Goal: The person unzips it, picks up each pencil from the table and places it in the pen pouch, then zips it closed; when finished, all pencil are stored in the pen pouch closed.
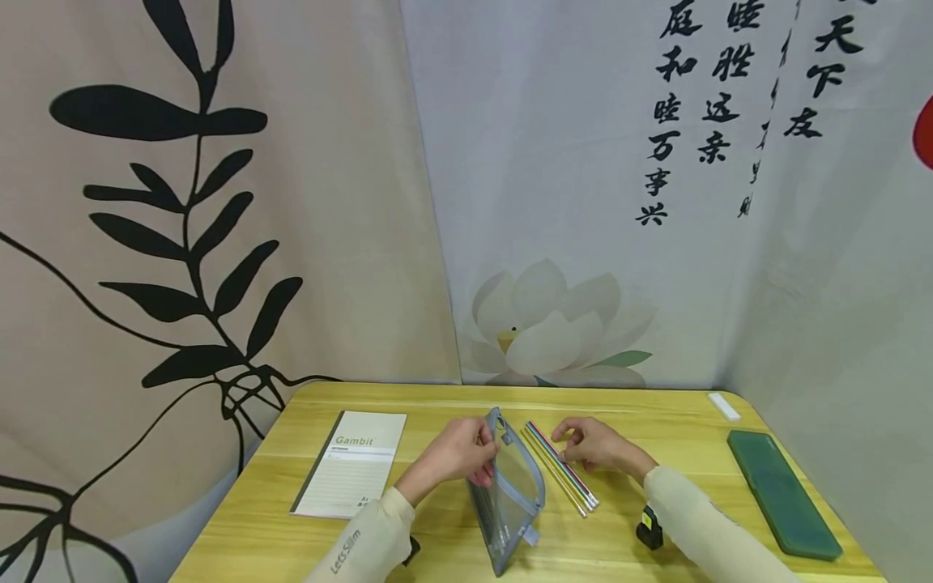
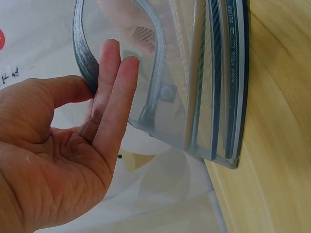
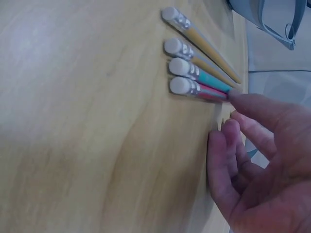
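1. The left hand is clamped at thumb and forefinger on the zip edge of a grey-blue mesh pouch; the other fingers are held nearly straight.
2. The pouch is held tilted up from the wooden table, just left of the pencils. Its zip bands are spread apart at the mouth; bottom-edge contact with the wood can't be told.
3. Long slim items, tan and dark, are seen through the mesh. One dark piece is lettered, too small to be read.
4. Four pencils are laid side by side between pouch and right hand, eraser ends turned toward the person. Two yellow, one teal, one red are counted; one yellow is splayed slightly from the rest.
5. The right hand is set at the red pencil's side. Thumb tip is placed at red/teal, fingers are loosely bent, with a gap left to the thumb; no firm grip is shown.
6. Hands are kept apart, with pouch top and pencils between.
7. Left: a "Gambit" notebook is separated from the pouch by a strip of wood, crossed by the left forearm.
8. Right: a dark green flat case is laid along the table's right edge, well apart from the pencils. A white block is set near the far right corner.
9. The far table edge is backed by printed cloth; wood is left between it and both hands.
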`<state>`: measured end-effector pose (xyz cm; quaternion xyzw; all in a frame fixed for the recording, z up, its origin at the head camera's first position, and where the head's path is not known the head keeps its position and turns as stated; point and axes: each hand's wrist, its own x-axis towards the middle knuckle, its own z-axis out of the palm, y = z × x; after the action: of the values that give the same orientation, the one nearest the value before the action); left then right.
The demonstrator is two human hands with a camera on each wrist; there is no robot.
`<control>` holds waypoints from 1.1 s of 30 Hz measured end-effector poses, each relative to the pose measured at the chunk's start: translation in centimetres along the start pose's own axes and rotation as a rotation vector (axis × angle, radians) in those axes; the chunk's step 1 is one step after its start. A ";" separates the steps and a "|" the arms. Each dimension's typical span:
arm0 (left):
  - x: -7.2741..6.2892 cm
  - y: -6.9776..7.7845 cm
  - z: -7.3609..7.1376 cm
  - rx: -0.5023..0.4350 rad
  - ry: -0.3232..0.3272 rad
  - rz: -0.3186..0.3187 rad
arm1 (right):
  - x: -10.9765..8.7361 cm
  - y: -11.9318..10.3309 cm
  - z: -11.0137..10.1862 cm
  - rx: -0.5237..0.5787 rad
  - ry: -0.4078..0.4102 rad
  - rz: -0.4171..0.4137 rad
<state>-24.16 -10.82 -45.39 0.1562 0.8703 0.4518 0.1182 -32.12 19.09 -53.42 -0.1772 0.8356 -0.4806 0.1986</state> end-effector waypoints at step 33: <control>0.0 -0.3 -0.2 -0.021 -0.020 -0.001 | 0.7 -1.7 1.6 -0.420 0.204 0.074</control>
<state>-24.25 -11.13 -45.49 0.1588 0.8644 0.4594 0.1286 -31.71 16.75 -52.78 -0.1346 0.9389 -0.3039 0.0893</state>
